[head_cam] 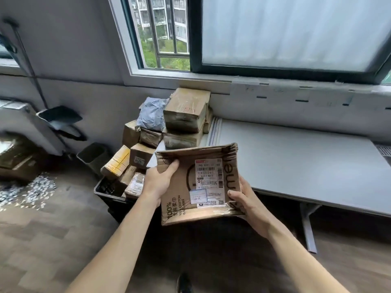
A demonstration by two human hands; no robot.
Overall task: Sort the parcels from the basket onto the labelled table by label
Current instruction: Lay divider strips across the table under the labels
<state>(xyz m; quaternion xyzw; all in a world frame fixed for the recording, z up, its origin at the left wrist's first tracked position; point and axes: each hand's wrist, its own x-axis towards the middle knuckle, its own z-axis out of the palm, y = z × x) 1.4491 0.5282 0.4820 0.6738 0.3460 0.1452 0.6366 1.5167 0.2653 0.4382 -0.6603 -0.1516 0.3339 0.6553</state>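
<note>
I hold 1 crumpled cardboard parcel in the air between the basket and the table. Left hand grips its upper left edge, thumb on top. Right hand clamps the lower right corner, fingers curled under. Recommendation: hold the shipping label face up, read it fully, and match it to the taped wall tags before placing.

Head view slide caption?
Left hand and right hand hold a dented brown cardboard parcel, label up, beside the dark plastic basket and grey table.
</note>
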